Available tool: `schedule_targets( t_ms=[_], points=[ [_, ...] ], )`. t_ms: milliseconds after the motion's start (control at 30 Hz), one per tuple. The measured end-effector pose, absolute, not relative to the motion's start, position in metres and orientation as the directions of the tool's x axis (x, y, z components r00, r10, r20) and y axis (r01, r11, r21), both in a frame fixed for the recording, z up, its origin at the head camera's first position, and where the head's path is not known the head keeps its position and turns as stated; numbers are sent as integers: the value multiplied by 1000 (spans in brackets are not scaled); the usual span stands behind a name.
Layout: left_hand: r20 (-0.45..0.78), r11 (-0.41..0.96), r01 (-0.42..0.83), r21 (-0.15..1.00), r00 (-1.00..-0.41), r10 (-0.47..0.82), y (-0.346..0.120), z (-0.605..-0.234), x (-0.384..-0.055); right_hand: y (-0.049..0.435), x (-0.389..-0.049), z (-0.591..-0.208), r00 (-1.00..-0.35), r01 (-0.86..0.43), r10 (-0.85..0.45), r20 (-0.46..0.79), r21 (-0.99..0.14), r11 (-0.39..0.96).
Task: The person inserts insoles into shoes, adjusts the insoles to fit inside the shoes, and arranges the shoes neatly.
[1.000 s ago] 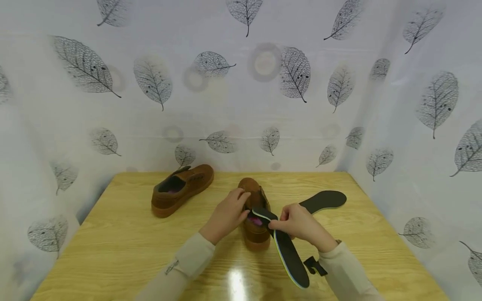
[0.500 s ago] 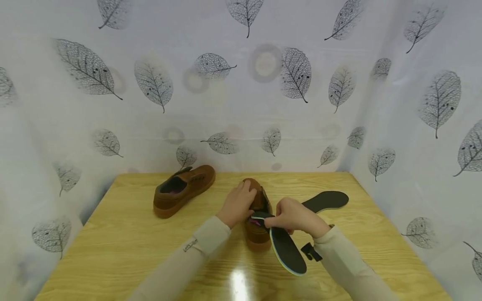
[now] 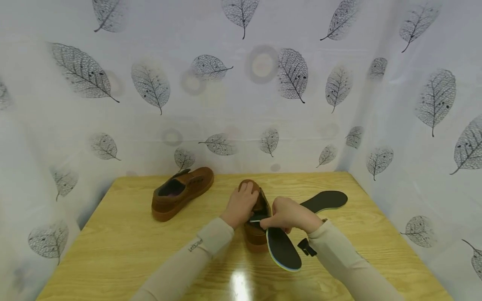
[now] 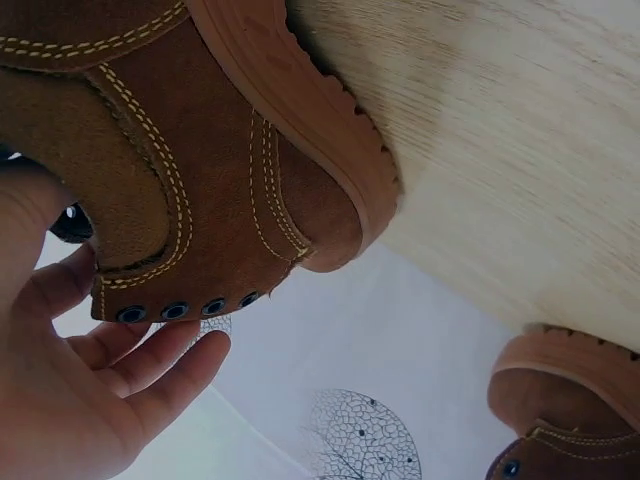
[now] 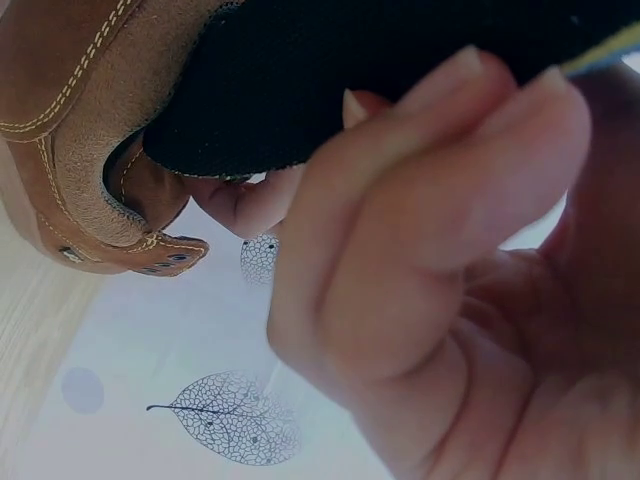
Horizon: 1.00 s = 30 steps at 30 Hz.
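A brown shoe [image 3: 257, 240] with its toe pointing away stands in front of me in the head view. My left hand [image 3: 240, 205] grips its upper, with fingers spread over the front and the thumb by the opening. In the left wrist view, those fingers lie along the eyelet edge of the shoe [image 4: 205, 150]. My right hand [image 3: 289, 214] pinches a black insole [image 3: 283, 251] by its middle, thumb on top. The insole's front end lies at the shoe's opening, partly hidden by my hands; its rear sticks out toward me. The right wrist view shows the insole's dark underside [image 5: 270, 100] at the collar.
The other brown shoe [image 3: 184, 192] stands at the back left of the wooden table [image 3: 150, 251]. A second black insole [image 3: 326, 200] lies at the right, partly behind my right hand. A leaf-patterned curtain [image 3: 241, 104] hangs along the table's back and sides.
My left hand has slid forward over the shoe's front. The right hand has moved left and slightly forward, taking the insole's front end further into the shoe's opening.
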<state>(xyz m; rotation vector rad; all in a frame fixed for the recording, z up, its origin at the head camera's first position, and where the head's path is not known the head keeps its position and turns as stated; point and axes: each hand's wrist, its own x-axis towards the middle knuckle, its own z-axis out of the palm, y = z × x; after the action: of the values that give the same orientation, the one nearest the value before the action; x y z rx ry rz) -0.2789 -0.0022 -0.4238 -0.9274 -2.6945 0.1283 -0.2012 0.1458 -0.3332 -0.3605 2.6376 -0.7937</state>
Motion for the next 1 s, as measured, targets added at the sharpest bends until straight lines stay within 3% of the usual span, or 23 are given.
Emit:
schedule_targets(
  t_ms=[200, 1000],
  points=[
    [299, 774, 606, -183, -716, 631, -6, -423, -277, 145, -203, -335, -906, -145, -340, -254, -568, 810],
    [374, 767, 635, -92, -692, 618, -13, -414, -276, 138, -211, -346, -941, -147, -282, -187, -525, 838]
  ],
)
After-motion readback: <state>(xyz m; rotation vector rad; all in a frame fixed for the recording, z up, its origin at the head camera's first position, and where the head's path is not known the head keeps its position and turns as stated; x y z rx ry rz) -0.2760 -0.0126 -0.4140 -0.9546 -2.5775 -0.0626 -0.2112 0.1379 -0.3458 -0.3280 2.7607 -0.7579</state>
